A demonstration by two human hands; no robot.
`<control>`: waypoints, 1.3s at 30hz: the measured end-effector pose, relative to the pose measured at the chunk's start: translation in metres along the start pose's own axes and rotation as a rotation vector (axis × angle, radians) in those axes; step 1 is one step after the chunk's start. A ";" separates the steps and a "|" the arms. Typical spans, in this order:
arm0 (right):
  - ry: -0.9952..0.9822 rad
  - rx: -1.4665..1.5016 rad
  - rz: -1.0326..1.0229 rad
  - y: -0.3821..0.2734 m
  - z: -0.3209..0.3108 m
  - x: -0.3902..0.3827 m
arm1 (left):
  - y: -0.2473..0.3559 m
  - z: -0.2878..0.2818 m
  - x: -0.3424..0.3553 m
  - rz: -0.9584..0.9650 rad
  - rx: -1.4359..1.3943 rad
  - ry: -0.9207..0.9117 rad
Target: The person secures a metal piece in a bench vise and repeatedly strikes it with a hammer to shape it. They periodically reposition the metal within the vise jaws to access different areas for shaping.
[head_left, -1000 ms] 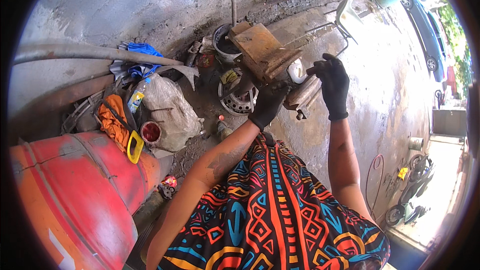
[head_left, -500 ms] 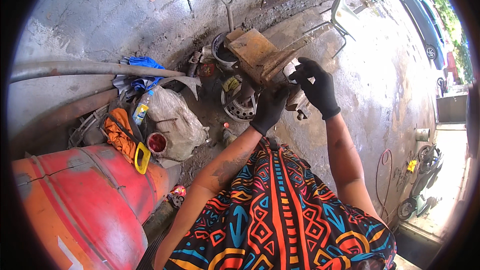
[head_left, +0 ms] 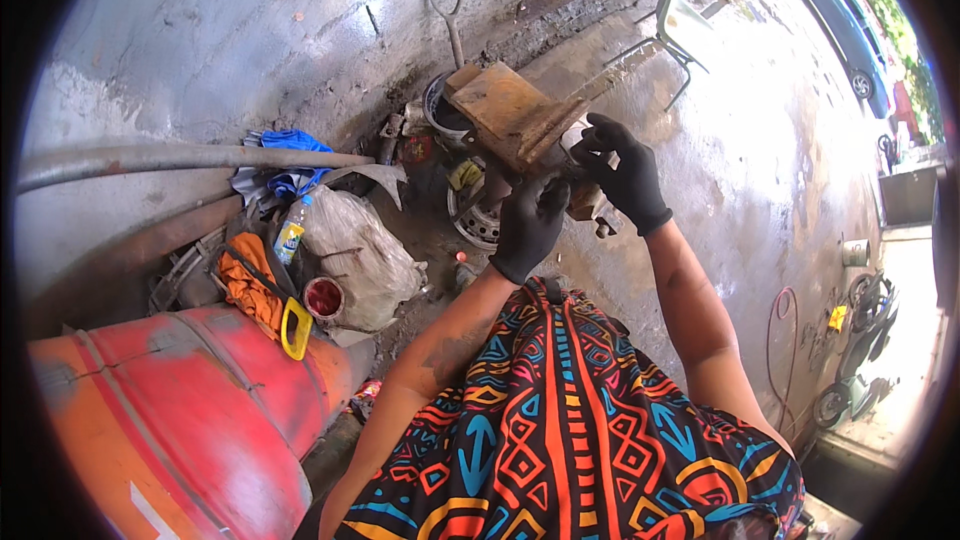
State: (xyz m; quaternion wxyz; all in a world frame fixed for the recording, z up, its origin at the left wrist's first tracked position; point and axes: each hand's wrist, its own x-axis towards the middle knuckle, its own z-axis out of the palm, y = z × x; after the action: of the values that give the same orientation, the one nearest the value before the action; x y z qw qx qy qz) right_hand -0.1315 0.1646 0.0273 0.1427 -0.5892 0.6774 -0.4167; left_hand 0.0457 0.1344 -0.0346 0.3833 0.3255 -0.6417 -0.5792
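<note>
A rusty bench vise (head_left: 505, 108) stands in front of me, with a pale, rounded piece (head_left: 574, 134) at the right side of its jaw. My right hand (head_left: 627, 175), in a black glove, is bent beside that piece with its fingers curled and drawn together. My left hand (head_left: 530, 225), also gloved in black, is just below the jaw, fingers bent and closed toward the thumb. Something small may be between the fingertips of the two hands, but I cannot make it out.
A red and orange drum (head_left: 190, 410) lies at lower left. Beside it are a yellow-handled saw (head_left: 296, 328), an orange cloth (head_left: 248, 275), a bottle (head_left: 289, 235) and a plastic sack (head_left: 362, 255). A wheel rim (head_left: 476, 225) lies below the vise; a chair (head_left: 675, 25) stands beyond.
My left hand has drawn back slightly from the vise jaw and turned more upright. My right hand has shifted a little left, its fingers closing more. The view has tilted slightly.
</note>
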 end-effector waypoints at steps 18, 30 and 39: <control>-0.213 0.077 -0.175 -0.039 -0.026 -0.005 | 0.054 -0.008 0.026 0.355 0.042 0.102; 0.043 0.675 0.209 -0.032 -0.012 -0.038 | 0.025 0.021 0.004 -0.252 -0.787 -0.104; 0.260 -0.215 -0.299 -0.056 -0.022 0.024 | -0.014 0.038 0.024 -0.205 -0.338 0.174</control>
State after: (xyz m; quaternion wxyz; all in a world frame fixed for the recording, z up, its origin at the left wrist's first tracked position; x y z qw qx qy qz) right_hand -0.1148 0.1534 0.0886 -0.0728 -0.6362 0.6357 -0.4312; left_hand 0.0005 0.1313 -0.0473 0.4254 0.3688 -0.4636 -0.6842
